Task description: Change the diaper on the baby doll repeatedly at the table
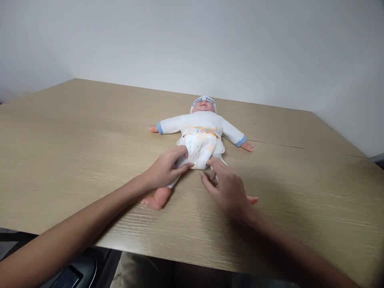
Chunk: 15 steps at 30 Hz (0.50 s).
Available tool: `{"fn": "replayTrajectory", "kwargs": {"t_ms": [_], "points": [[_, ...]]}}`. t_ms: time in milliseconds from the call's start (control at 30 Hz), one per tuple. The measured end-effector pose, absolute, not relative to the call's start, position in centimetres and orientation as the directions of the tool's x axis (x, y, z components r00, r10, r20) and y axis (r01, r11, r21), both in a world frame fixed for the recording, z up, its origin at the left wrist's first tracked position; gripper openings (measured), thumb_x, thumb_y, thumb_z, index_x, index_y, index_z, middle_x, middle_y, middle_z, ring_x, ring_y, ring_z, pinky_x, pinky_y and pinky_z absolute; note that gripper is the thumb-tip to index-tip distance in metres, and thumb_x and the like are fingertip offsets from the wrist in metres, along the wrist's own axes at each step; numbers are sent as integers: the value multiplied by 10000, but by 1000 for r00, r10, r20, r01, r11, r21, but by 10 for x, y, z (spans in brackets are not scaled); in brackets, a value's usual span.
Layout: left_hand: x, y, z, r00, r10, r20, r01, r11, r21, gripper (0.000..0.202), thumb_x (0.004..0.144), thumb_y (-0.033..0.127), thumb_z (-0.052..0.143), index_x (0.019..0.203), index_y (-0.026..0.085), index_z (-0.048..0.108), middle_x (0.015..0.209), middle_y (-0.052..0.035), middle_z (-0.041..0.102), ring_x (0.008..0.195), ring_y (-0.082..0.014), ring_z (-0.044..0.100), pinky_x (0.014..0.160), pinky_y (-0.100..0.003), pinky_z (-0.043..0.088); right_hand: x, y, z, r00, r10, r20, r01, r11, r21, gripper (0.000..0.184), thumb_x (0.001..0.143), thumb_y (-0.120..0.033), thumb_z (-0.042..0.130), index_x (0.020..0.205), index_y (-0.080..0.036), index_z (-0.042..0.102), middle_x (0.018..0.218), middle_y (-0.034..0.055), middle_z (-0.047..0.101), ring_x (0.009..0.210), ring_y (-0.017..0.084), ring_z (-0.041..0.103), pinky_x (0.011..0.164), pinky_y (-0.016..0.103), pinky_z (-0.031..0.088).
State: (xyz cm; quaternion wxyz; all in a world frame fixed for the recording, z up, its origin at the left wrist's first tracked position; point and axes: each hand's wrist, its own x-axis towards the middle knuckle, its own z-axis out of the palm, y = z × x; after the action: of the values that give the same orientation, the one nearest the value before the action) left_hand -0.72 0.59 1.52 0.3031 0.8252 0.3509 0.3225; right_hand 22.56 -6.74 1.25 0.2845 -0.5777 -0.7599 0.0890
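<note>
A baby doll (204, 118) in a white top with blue cuffs and a lettered white headband lies on its back, arms spread. Around its hips is a white diaper (199, 146) with a printed orange and yellow waistband. My left hand (168, 166) holds the diaper's left edge by the leg opening, its thumb at the lower edge. On the other side my right hand (226, 184) touches the diaper's lower right edge with its fingertips. Its thumb stands apart from the fingers. My hands partly hide the doll's legs; both feet show.
The light wooden table (90, 160) has a thin seam running across it behind the doll. A pale wall (192, 44) rises at the back. Below the near edge are a dark object with a glossy panel (69, 276) and some brownish fabric (144, 272).
</note>
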Motion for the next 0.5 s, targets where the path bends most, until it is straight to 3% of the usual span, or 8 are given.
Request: {"fn": "replayTrajectory", "kwargs": {"t_ms": [100,233,400,500], "points": [[-7,6,14,523,798,300,393,-538,746,289,1039,382,686,853,235,521,857,-3,577,814,-206,519,764,-336,382,225,-67,12,-139,944,300,819,280,-500,115,1022,-334,653,1106,-255,656,881,6,724,740,209,675,684,330,427],[-7,4,9,459,838,296,397,-491,775,214,996,399,751,954,234,621,895,1,627,796,-193,502,750,-330,355,228,-67,13,-74,949,306,794,242,-558,198,1029,-367,664,1191,-259,698,784,-11,717,668,212,668,674,336,439],[-10,6,4,398,894,205,333,-349,876,336,898,450,875,1011,246,633,804,34,570,733,-174,448,690,-311,317,232,-66,18,15,950,313,708,211,-674,253,1045,-364,645,1264,-260,716,935,22,814,662,197,698,692,337,499],[-10,7,3,377,907,188,270,-302,915,368,877,430,898,992,246,601,824,33,558,744,-170,442,683,-305,318,232,-68,20,-22,948,318,728,234,-645,295,1036,-355,657,1308,-248,693,979,40,813,711,211,720,730,345,530]]}}
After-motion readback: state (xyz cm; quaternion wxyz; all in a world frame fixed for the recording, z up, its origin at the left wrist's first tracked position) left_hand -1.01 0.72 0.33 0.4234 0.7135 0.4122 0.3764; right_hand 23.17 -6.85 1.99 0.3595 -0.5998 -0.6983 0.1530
